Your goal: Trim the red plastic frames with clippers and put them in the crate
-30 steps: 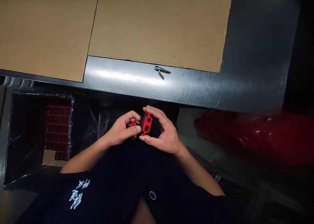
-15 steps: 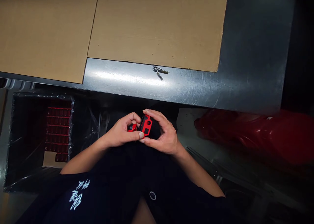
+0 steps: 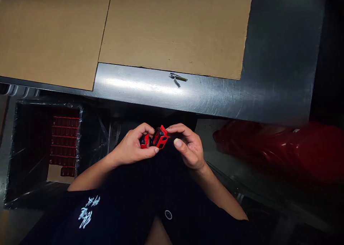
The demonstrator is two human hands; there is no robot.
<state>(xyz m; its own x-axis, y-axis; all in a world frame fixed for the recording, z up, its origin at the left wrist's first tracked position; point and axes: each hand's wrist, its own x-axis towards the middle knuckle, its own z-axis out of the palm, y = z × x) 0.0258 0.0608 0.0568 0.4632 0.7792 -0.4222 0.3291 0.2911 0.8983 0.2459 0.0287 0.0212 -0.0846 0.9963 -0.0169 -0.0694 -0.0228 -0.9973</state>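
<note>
Red-and-black plastic part (image 3: 160, 137): held in mid-air over the lap, below the edge of the steel desk (image 3: 276, 58), hands together. Smaller red piece (image 3: 144, 141) clamped in the left hand (image 3: 132, 144); fingers of the right hand (image 3: 188, 144) on the larger part, thumb off it, so grip unclear. Likely risk: slip on smooth plastic from so light a hold — a drop to the dark floor, out of easy sight.
</note>
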